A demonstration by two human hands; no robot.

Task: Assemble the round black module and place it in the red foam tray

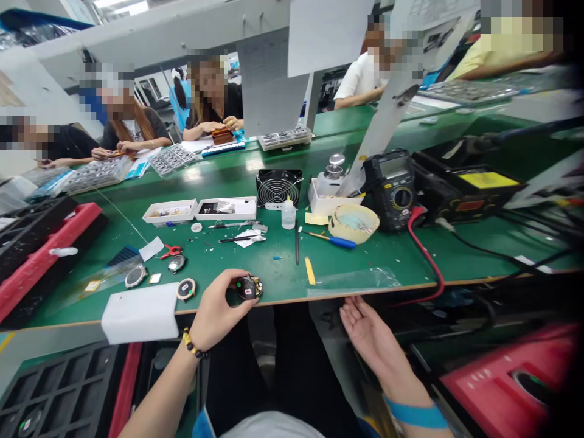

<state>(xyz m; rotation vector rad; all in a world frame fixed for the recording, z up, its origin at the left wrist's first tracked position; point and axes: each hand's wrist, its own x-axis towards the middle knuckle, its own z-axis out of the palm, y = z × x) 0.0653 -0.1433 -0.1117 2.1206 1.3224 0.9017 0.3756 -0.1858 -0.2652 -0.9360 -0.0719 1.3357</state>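
My left hand [219, 306] grips a round black watch case [247, 288] between thumb and fingers, at the front edge of the green table. Small gold-coloured parts show on the right side of the case. Palm up and fingers extended, my right hand [366, 326] is just below the table edge and holds nothing. Left of my left hand, another round watch piece [186, 289] with a copper-coloured rim lies by a white foam sheet [139, 311]. Two more round watch parts, a silver-rimmed one [135, 277] and a smaller one [177, 263], lie farther left.
Behind are tweezers [241, 238], a small bottle [288, 214], a fan [279, 189] and a blue-handled screwdriver [341, 243]. A multimeter [396, 190] with a red cable stands right. Black foam trays [64, 395] sit lower left. Several people work across the table.
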